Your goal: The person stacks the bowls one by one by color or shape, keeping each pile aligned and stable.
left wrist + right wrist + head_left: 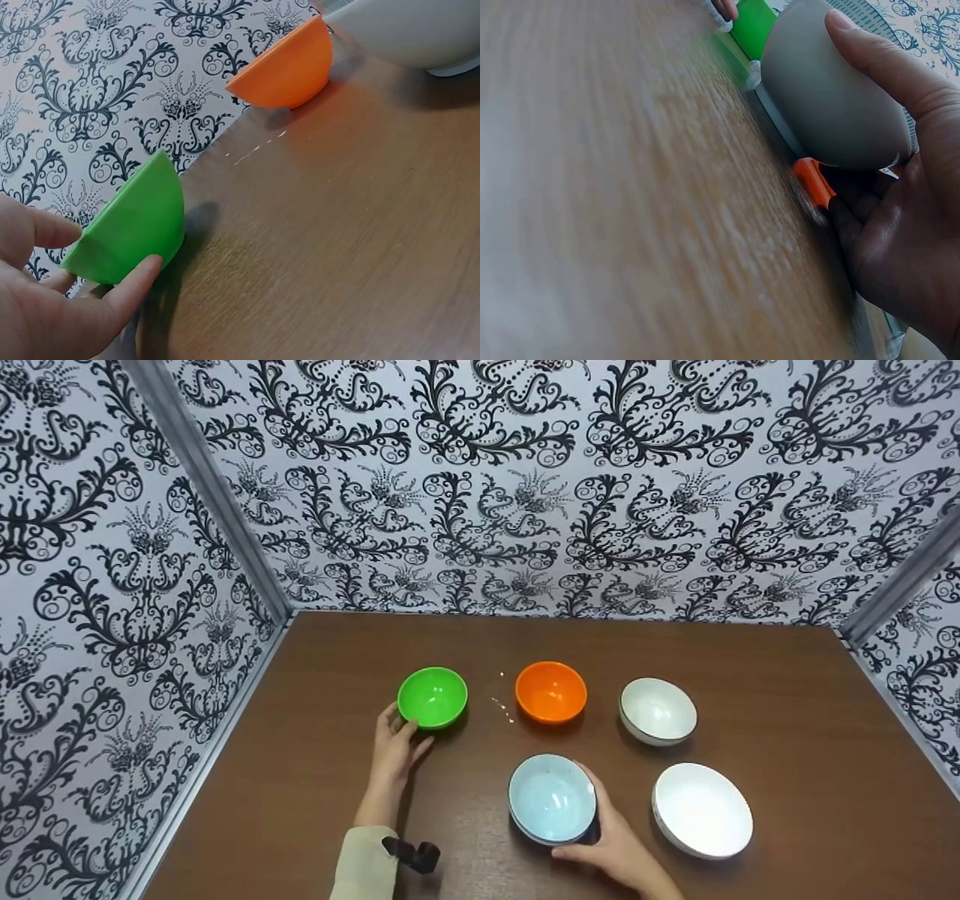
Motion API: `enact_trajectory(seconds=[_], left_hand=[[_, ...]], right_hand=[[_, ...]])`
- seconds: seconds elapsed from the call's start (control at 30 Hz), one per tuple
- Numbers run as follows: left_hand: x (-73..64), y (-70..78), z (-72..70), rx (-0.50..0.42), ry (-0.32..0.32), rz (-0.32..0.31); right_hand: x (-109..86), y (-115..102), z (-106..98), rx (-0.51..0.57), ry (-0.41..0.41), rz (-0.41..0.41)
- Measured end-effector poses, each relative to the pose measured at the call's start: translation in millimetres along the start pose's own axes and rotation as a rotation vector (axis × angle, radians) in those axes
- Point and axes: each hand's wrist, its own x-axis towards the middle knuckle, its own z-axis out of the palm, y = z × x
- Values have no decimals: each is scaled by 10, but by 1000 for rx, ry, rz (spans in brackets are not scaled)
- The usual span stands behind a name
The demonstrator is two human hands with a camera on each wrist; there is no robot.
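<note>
A green bowl (433, 698) stands upright on the left of the table. My left hand (394, 751) holds its near left side; in the left wrist view the fingers touch around the rim and the thumb lies against the outer wall (139, 217). Near the front centre, my right hand (616, 844) grips a bowl with a light blue inside (553, 799) from its right side. Its thumb and fingers spread around the grey outer wall (825, 97) in the right wrist view, some fingers hidden behind it.
An orange bowl (551, 693) stands between the green bowl and a pale, dark-rimmed bowl (658, 711). A larger white bowl (703, 811) sits at the front right. Small light marks (502, 706) show on the brown table (330, 660). Patterned walls (495, 510) enclose the back and sides.
</note>
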Motion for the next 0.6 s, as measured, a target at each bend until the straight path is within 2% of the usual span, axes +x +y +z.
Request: enact_trajectory(seconds=[0.2,0.6], left_hand=[[10,-8,39,-24,31,-4],[-12,-30,120,-64,57,15]], right_hand=[[-2,-14,-11,-1,-7,25],[2,-5,-2,-20,-2,19]])
